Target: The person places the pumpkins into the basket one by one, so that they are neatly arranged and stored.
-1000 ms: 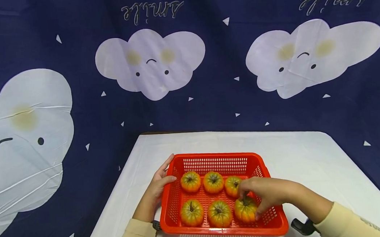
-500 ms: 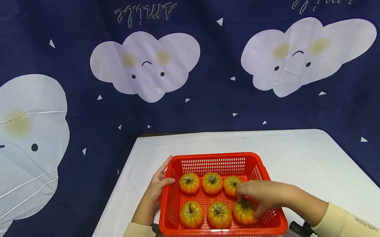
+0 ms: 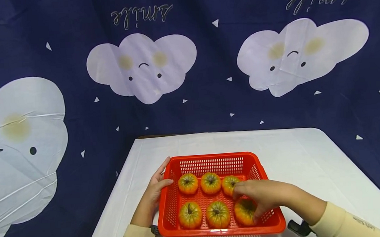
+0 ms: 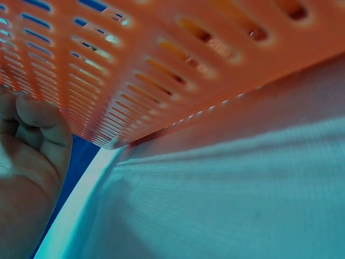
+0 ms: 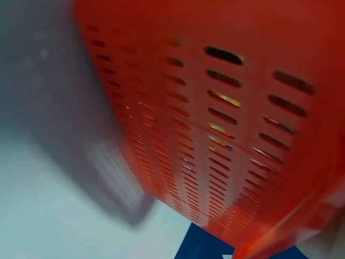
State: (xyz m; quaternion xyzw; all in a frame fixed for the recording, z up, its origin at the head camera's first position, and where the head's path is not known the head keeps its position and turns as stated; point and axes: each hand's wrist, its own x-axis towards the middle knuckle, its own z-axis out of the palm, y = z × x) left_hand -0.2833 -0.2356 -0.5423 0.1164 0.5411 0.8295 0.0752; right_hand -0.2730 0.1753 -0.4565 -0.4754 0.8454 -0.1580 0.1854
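Note:
In the head view a red plastic basket [image 3: 216,232] with slotted walls holds several small orange-green pumpkins in two rows. My left hand [image 3: 157,187] grips its left wall, thumb over the rim and fingers along the outside. The left wrist view shows curled fingers [image 4: 40,121] against the slotted wall. Inside, at the front right, my right hand [image 3: 258,194] grips a pumpkin [image 3: 243,213] from above, the thumb on its right side; the hand partly covers it. Just behind, another pumpkin [image 3: 229,185] is partly overlapped by the fingertips. The basket's wall [image 5: 188,108] fills most of the right wrist view.
Two pumpkins [image 3: 190,215] [image 3: 218,214] sit left of the gripped one in the front row, and two more [image 3: 188,184] [image 3: 210,183] stand at the back left. A white-covered table [image 3: 296,155] lies under the basket. A dark blue cloud-print curtain [image 3: 209,117] hangs behind.
The right hand has closed further over the front right pumpkin, which has tilted so its stem points more towards the palm. The left hand keeps its grip. The head view has shifted slightly.

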